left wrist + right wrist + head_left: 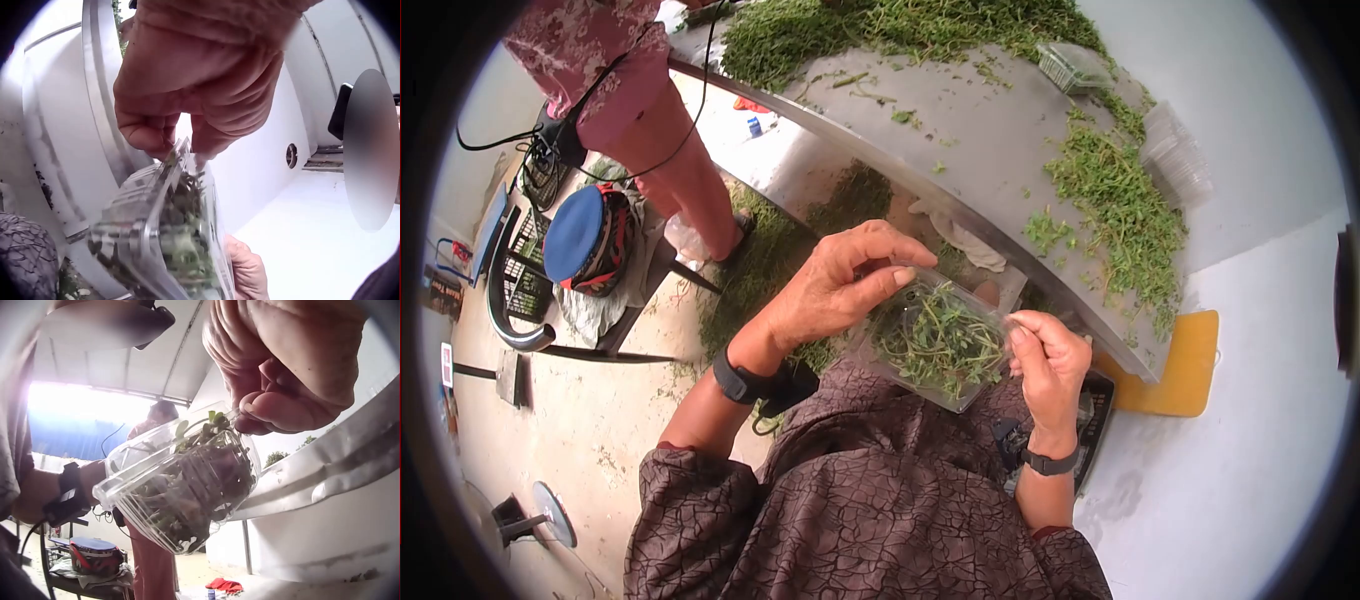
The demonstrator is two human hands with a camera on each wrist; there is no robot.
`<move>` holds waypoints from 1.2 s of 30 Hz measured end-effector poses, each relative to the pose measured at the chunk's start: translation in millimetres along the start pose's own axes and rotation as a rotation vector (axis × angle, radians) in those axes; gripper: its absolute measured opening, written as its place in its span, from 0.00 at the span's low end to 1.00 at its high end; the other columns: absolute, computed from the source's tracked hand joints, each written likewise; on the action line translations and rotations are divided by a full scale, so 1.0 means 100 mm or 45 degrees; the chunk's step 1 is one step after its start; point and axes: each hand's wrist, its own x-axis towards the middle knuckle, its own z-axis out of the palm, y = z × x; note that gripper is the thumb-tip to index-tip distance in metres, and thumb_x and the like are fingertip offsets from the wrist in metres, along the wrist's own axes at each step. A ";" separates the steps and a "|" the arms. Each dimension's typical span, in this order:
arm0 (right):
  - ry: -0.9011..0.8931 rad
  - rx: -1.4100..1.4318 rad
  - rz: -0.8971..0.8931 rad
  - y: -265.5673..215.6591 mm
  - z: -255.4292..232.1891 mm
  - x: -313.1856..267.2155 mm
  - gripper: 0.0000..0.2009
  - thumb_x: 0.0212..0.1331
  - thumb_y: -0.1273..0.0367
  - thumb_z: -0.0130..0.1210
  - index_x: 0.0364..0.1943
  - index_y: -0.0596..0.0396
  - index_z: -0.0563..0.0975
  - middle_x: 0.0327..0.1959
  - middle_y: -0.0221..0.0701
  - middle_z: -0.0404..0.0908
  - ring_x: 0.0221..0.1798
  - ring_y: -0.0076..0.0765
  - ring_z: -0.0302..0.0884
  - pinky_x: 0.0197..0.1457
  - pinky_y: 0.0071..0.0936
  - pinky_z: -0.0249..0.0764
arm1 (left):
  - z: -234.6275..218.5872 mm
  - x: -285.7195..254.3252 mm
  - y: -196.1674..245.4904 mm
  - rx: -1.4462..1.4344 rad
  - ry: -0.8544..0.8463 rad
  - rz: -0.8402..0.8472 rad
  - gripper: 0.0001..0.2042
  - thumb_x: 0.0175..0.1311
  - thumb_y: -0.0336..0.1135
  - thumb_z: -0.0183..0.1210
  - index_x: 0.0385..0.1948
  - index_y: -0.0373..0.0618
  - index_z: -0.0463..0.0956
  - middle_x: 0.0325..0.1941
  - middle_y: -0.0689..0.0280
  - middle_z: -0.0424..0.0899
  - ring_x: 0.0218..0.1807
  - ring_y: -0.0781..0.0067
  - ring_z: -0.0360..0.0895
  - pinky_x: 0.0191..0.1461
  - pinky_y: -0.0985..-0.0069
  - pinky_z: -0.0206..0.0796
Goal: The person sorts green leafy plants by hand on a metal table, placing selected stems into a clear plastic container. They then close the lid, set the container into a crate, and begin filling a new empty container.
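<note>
A clear plastic clamshell box (945, 345) full of leafy green sprigs (935, 335) is held above the lap, between both hands. My left hand (835, 280) pinches the box's edge at its upper left, thumb and fingertips together on the rim. On the opposite side my right hand (1050, 365) pinches the other edge between thumb and fingers. In the right wrist view the lid lies nearly against the base, and a few leaves (215, 422) poke out at the seam beside the right fingertips (250, 419).
A metal table (960, 130) ahead bears heaps of green sprigs (1115, 200), a filled box (1072, 68) and stacked clear boxes (1175, 155). More greens (745, 270) cover the floor beneath. A person in pink trousers (685, 150) stands at left, near a chair with a blue-topped bag (580, 235).
</note>
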 end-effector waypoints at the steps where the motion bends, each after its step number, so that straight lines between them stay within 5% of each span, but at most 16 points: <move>1: -0.012 0.009 0.024 0.04 0.02 -0.01 0.05 0.58 0.76 0.54 0.35 0.64 0.78 0.20 0.24 0.74 0.21 0.14 0.67 0.24 0.15 0.63 | -0.01 -0.02 -0.07 0.076 -0.086 0.112 0.08 0.63 0.33 0.55 0.40 0.41 0.78 0.36 0.67 0.76 0.38 0.75 0.72 0.43 0.77 0.65; 8: -0.303 0.043 0.219 0.24 0.15 -0.10 0.04 0.58 0.77 0.53 0.32 0.64 0.78 0.20 0.23 0.73 0.22 0.14 0.65 0.25 0.17 0.62 | -0.03 -0.26 -0.32 0.047 -0.434 -0.190 0.08 0.61 0.30 0.55 0.41 0.43 0.78 0.38 0.64 0.76 0.44 0.72 0.72 0.45 0.75 0.65; 17: -0.482 -0.032 0.224 0.43 0.22 -0.19 0.04 0.53 0.77 0.54 0.31 0.64 0.78 0.21 0.29 0.76 0.24 0.18 0.68 0.27 0.20 0.65 | 0.05 -0.40 -0.57 0.023 -0.692 -0.493 0.06 0.58 0.27 0.56 0.37 0.41 0.76 0.36 0.68 0.77 0.38 0.75 0.74 0.43 0.76 0.66; 30: -0.513 -0.093 0.278 0.53 0.22 -0.24 0.04 0.54 0.76 0.54 0.31 0.64 0.78 0.19 0.29 0.75 0.22 0.19 0.67 0.26 0.21 0.64 | 0.18 -0.43 -0.63 0.317 -0.677 -0.215 0.06 0.56 0.30 0.57 0.31 0.39 0.76 0.31 0.61 0.75 0.35 0.62 0.74 0.40 0.69 0.66; 36: -0.485 -0.111 0.311 0.51 0.21 -0.25 0.04 0.55 0.76 0.54 0.30 0.64 0.78 0.19 0.29 0.74 0.22 0.18 0.66 0.25 0.20 0.63 | 0.17 -0.42 -0.70 0.117 -0.618 -0.256 0.05 0.56 0.29 0.58 0.31 0.40 0.75 0.30 0.66 0.76 0.33 0.73 0.74 0.36 0.74 0.66</move>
